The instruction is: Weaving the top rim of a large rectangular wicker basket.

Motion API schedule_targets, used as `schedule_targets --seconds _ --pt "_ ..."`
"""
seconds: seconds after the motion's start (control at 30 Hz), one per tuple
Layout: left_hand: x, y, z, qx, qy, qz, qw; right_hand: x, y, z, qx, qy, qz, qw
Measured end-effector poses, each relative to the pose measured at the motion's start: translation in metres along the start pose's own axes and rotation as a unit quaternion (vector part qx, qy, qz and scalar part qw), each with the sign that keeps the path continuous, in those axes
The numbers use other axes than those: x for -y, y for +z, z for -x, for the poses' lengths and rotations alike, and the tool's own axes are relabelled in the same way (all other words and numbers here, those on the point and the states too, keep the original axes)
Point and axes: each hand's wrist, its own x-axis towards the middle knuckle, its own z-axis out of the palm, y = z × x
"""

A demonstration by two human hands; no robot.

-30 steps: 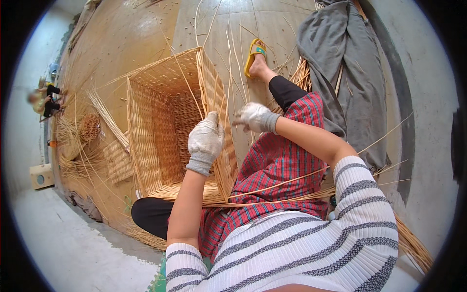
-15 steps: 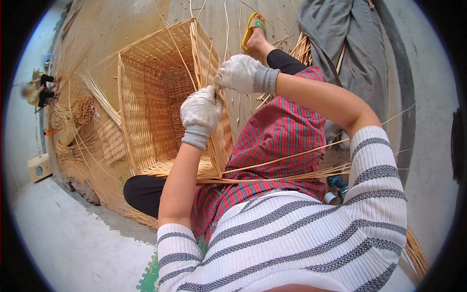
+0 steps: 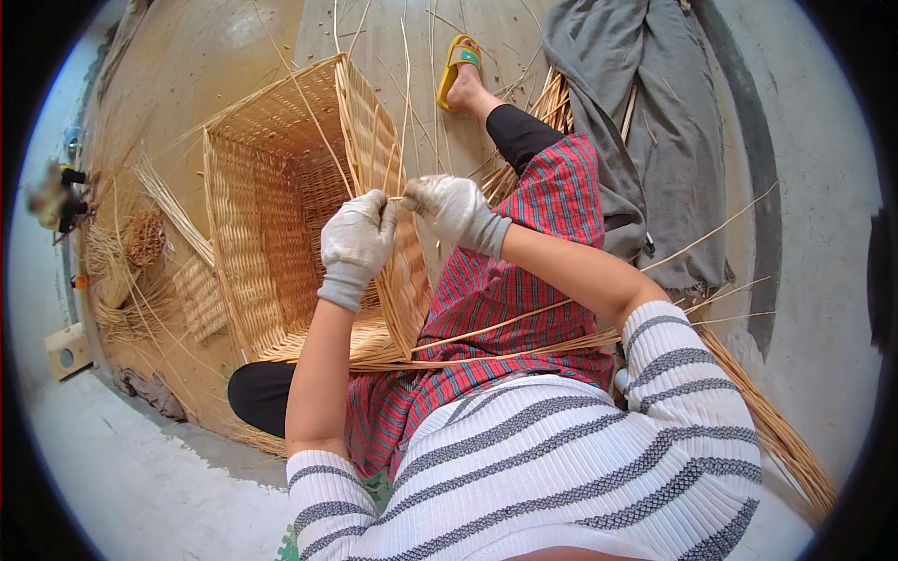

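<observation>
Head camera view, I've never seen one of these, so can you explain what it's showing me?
There's no machine here. A wide, curved lens on a person's head looks down at their own two gloved hands. The left hand is by the edge of a large woven basket whose opening faces the camera. The right hand nearly meets it, and both seem to pinch a thin strand between them. Around them, loose sticks lie on the floor, with a grey cloth at the right.
</observation>
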Motion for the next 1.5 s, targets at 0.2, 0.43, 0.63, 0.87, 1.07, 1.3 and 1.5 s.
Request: schedule_targets --seconds 0.2,0.43,0.63,0.87,1.07,1.3,1.5 --pt "0.018 0.001 0.0 0.04 -0.167 0.568 0.805 0.018 0.01 -0.007 -0.089 0.032 -0.155 0.983" --pt "0.012 0.005 0.013 -0.128 -0.151 0.428 0.882 0.003 0.034 -0.024 0.022 0.411 -0.271 0.87" --pt "0.023 -0.012 0.003 -0.088 -0.167 0.33 0.925 0.001 0.071 -0.039 0.017 0.254 -0.529 0.81" --pt "0.048 -0.028 -0.006 0.072 -0.24 0.382 0.89 0.001 0.081 -0.034 0.068 0.296 -0.464 0.832" --pt "0.052 -0.039 -0.007 0.138 -0.288 0.405 0.857 0.034 0.053 -0.049 0.101 0.37 -0.376 0.844" --pt "0.046 -0.037 -0.025 0.17 -0.291 0.408 0.848 0.014 0.081 -0.044 0.039 0.375 -0.386 0.842" --pt "0.058 -0.033 -0.018 0.184 -0.331 0.463 0.801 0.019 0.078 -0.042 0.05 0.394 -0.423 0.814"
